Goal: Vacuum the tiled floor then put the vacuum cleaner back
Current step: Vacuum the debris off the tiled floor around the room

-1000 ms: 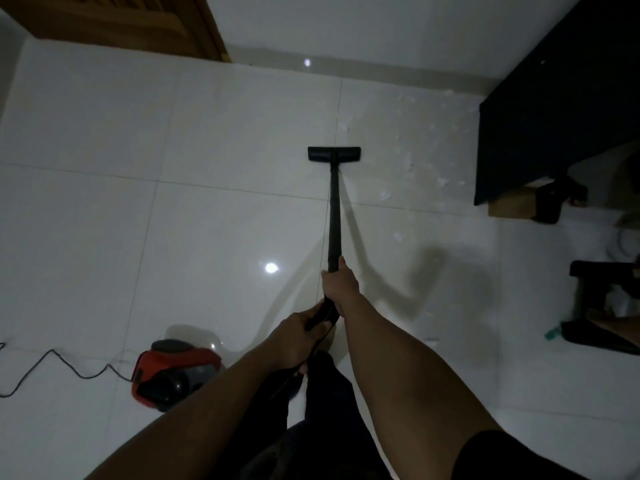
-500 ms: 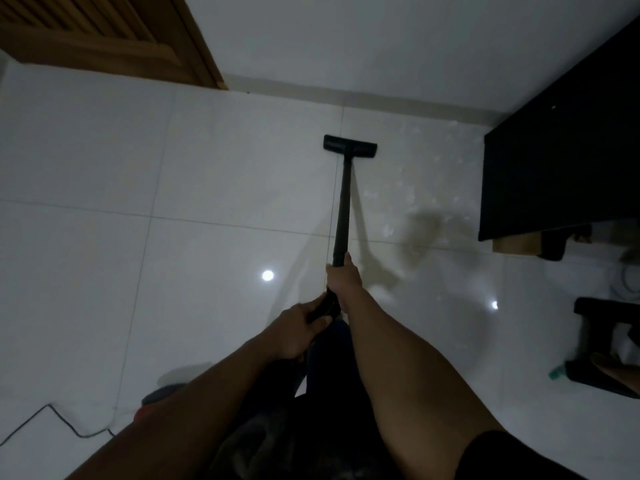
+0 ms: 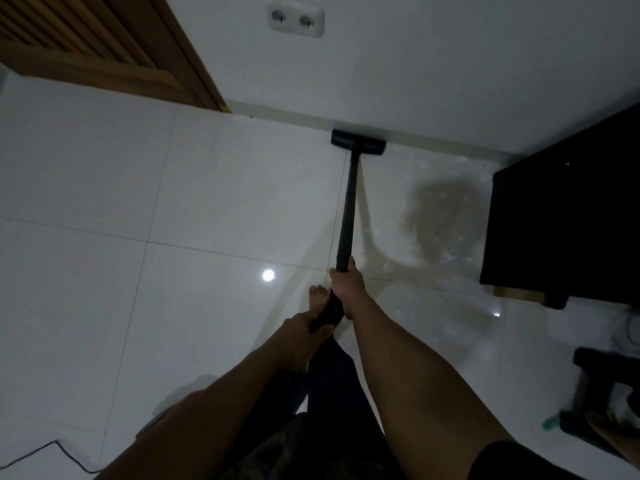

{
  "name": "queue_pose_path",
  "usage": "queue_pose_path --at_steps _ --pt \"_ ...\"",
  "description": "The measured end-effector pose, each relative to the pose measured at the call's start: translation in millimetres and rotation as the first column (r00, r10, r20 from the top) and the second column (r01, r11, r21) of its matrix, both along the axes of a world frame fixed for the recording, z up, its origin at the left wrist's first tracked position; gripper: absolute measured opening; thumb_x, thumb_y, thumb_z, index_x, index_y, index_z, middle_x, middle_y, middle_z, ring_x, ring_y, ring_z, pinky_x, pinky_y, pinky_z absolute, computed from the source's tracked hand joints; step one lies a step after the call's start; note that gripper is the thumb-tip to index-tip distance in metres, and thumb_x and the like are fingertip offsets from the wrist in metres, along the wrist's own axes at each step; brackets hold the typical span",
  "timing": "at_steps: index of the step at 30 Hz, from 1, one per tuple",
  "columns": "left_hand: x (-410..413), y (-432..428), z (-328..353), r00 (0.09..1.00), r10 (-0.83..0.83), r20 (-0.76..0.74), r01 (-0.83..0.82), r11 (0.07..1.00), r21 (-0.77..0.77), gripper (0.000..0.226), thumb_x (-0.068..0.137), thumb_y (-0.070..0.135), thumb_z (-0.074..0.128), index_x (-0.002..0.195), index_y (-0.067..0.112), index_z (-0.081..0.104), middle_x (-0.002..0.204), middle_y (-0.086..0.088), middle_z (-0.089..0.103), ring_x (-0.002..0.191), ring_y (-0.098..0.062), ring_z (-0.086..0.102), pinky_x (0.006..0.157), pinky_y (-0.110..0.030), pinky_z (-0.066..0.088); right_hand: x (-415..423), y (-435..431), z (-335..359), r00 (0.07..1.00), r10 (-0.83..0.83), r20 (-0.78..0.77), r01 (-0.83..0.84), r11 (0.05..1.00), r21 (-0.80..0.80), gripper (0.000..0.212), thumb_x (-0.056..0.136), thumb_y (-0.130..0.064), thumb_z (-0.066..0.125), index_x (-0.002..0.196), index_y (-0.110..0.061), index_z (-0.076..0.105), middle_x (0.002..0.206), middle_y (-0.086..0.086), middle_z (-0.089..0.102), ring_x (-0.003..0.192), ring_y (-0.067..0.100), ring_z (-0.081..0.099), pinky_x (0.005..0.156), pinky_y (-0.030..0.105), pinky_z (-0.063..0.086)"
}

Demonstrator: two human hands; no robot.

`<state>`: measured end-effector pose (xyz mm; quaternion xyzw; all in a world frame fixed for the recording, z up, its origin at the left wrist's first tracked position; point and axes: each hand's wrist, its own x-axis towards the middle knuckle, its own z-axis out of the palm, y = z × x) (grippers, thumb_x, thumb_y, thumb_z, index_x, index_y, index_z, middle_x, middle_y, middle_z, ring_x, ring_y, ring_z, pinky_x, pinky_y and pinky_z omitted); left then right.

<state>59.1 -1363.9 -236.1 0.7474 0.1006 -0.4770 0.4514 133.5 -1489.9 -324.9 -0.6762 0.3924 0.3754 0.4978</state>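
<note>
The black vacuum wand (image 3: 348, 209) runs from my hands up to its flat floor nozzle (image 3: 358, 142), which rests on the white tiled floor (image 3: 214, 188) right against the skirting of the far wall. My right hand (image 3: 347, 285) grips the wand's lower end. Just behind it, my left hand (image 3: 302, 336) holds the black handle. The vacuum's body is out of view; only its black cable (image 3: 52, 452) shows at the bottom left. Pale bits of debris (image 3: 446, 251) lie on the tiles to the right of the wand.
A dark cabinet (image 3: 564, 220) stands at the right, close to the debris. A wooden door (image 3: 104, 53) is at the far left and a double wall socket (image 3: 296, 19) sits above the nozzle. A black stool and a green item lie at the lower right. My bare foot (image 3: 318, 299) is beneath my hands.
The nozzle has been pushed forward across the tile to the wall's skirting. I have stepped forward, and the red vacuum body has dropped out of view behind me.
</note>
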Motion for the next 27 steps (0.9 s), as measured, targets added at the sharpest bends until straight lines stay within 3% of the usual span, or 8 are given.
queue_pose_path --at_steps 4,6,8,13,16,20,24,27 --pt "7 -2 -2 0.999 -0.035 -0.039 0.035 0.999 0.002 0.047 0.105 0.036 0.049 0.150 0.024 0.044 0.094 -0.004 0.069 0.070 -0.006 0.059 0.068 -0.022 0.049 2 -3 -5 0.998 0.059 -0.025 -0.060 0.997 -0.041 0.071 0.107 -0.024 0.051 0.167 -0.033 0.014 0.147 0.011 0.056 0.124 0.033 0.062 0.108 0.050 0.052" --pt "7 -1 -3 0.999 -0.046 -0.026 0.047 0.999 0.006 0.049 0.106 0.037 0.049 0.153 0.028 0.039 0.107 -0.006 0.070 0.075 -0.005 0.059 0.071 -0.019 0.047 2 -3 -8 0.998 0.054 -0.024 -0.055 0.997 -0.049 0.072 0.107 -0.023 0.051 0.167 -0.033 0.015 0.150 0.011 0.053 0.129 0.034 0.059 0.112 0.051 0.049" --pt "8 1 -4 0.999 -0.040 -0.035 0.040 0.999 0.005 0.050 0.105 0.038 0.049 0.153 0.029 0.039 0.102 0.000 0.067 0.073 -0.001 0.059 0.066 -0.015 0.046 4 0 -7 0.999 0.045 -0.028 -0.046 0.998 -0.045 0.073 0.106 -0.022 0.052 0.167 -0.034 0.015 0.149 0.011 0.055 0.122 0.031 0.062 0.106 0.047 0.053" --pt "5 13 -7 1.000 0.014 0.003 -0.014 0.999 0.035 0.050 0.103 0.039 0.052 0.151 0.038 0.039 0.092 0.009 0.069 0.066 -0.001 0.063 0.056 -0.013 0.049 7 11 0 1.000 0.004 -0.005 -0.004 0.999 -0.043 0.071 0.107 -0.028 0.052 0.167 -0.039 0.014 0.137 0.008 0.060 0.075 0.011 0.060 0.046 0.016 0.048" --pt "-6 25 -1 0.993 0.106 0.060 -0.107 0.994 0.011 0.052 0.101 0.043 0.054 0.146 0.052 0.028 0.074 0.008 0.066 0.056 -0.005 0.061 0.046 -0.021 0.050 5 27 11 0.999 -0.051 0.013 0.051 0.998 -0.032 0.071 0.107 -0.029 0.052 0.166 -0.039 0.014 0.135 0.011 0.061 0.087 0.025 0.069 0.069 0.031 0.062" --pt "-31 46 8 0.992 0.067 0.110 -0.066 0.998 -0.012 0.053 0.101 0.047 0.051 0.144 0.058 0.021 0.068 0.003 0.061 0.045 -0.005 0.056 0.042 -0.022 0.049 -19 45 23 0.999 -0.022 0.048 0.025 0.998 -0.060 0.072 0.106 -0.028 0.052 0.167 -0.035 0.014 0.144 0.011 0.058 0.119 0.035 0.066 0.101 0.049 0.057" --pt "-84 65 19 0.991 0.020 0.130 -0.019 1.000 -0.014 0.057 0.102 0.044 0.051 0.150 0.054 0.023 0.073 -0.004 0.060 0.050 -0.007 0.056 0.045 -0.024 0.052 -76 62 40 0.991 -0.116 0.070 0.119 0.992 -0.040 0.072 0.105 -0.024 0.054 0.166 -0.037 0.018 0.135 0.012 0.064 0.113 0.035 0.069 0.096 0.050 0.060" --pt "-140 81 26 0.987 0.005 0.161 0.001 0.999 -0.033 0.055 0.102 0.044 0.051 0.148 0.057 0.023 0.079 -0.006 0.062 0.055 -0.010 0.057 0.045 -0.024 0.053 -133 75 54 0.983 -0.145 0.110 0.150 0.988 -0.038 0.071 0.105 -0.024 0.055 0.165 -0.039 0.020 0.124 0.008 0.065 0.092 0.026 0.069 0.073 0.038 0.061"
